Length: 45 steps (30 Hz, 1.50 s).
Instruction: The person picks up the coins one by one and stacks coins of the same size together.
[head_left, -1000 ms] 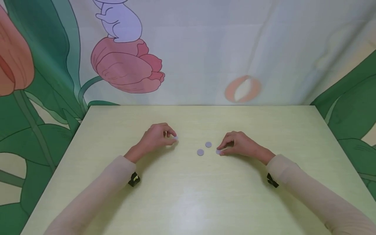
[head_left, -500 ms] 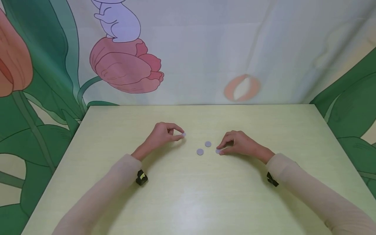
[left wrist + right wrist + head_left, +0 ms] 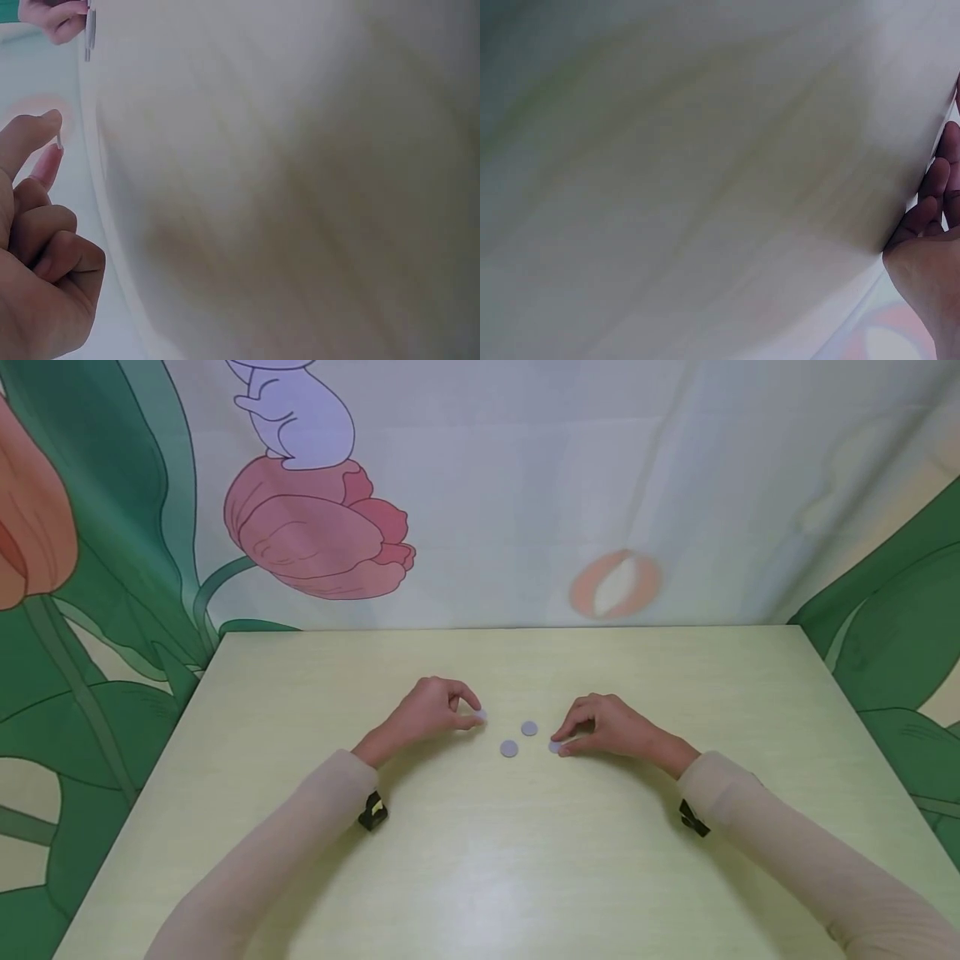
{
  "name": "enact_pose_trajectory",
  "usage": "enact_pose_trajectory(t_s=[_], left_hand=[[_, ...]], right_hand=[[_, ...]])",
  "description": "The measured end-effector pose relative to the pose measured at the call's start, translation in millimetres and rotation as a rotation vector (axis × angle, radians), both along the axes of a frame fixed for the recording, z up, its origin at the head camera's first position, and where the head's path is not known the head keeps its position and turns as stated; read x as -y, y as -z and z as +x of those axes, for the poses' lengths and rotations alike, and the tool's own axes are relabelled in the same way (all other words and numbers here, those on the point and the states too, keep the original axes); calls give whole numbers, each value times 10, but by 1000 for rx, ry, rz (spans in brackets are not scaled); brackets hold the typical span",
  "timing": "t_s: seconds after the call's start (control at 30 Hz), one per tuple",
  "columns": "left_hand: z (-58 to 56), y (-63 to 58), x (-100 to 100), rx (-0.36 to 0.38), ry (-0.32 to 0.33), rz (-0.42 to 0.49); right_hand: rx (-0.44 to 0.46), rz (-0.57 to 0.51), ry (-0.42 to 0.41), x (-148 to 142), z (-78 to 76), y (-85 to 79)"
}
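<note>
Between the thumb and forefinger of my left hand (image 3: pixel 431 710) I pinch a small pale lilac disc (image 3: pixel 481 716), just above the table. The left wrist view shows that disc (image 3: pixel 59 141) edge-on, with the other fingers curled. My right hand (image 3: pixel 609 727) holds the edge of a second disc (image 3: pixel 554 747) at the tabletop by thumb and fingertips. Two more discs lie flat between the hands, one farther back (image 3: pixel 529 728) and one nearer (image 3: pixel 509 749). In the right wrist view the fingertips are cut off at the frame edge and the disc is hidden.
The pale wooden table (image 3: pixel 480 860) spreads out around both hands. Behind it hangs a curtain (image 3: pixel 510 493) printed with tulips, leaves and an animal figure. A small black device (image 3: pixel 372 812) sits under the left wrist, and a similar device (image 3: pixel 693 818) under the right.
My left hand has moved right with its disc, toward the two lying discs, rising a little and then lowering. The right hand and its disc have stayed in place.
</note>
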<state>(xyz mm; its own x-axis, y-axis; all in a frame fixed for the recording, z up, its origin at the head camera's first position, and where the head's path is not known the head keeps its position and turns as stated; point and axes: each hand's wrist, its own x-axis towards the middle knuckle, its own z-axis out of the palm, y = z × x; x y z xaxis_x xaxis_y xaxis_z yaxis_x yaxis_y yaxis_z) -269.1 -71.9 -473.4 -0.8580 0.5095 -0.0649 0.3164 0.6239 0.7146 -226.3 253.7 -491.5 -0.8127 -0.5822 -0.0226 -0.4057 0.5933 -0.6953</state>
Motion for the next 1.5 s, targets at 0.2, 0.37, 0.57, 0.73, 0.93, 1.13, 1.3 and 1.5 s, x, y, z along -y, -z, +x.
enact_pose_trajectory(t_s=[0.2, 0.37, 0.57, 0.73, 0.93, 1.13, 1.3, 1.5], left_hand=[[10, -18, -69, -7, 35, 63], [25, -33, -178, -28, 94, 75], [36, -51, -353, -36, 159, 63], [57, -63, -511, -23, 224, 36], [111, -76, -684, -33, 306, -25], [165, -89, -826, -50, 330, -136], [190, -73, -903, -68, 326, -208], [196, -21, -959, -79, 319, -235]], right_hand=[[1, 3, 7, 7, 18, -36], [14, 9, 22, 10, 25, -59], [2, 2, 12, 3, 16, -48], [-14, -3, -2, -5, 9, -26], [-22, -4, -14, -16, -11, 5], [-9, -11, -13, -17, -6, -14], [-9, -3, -18, -15, -6, -1], [-13, -18, -15, -8, -16, 4]])
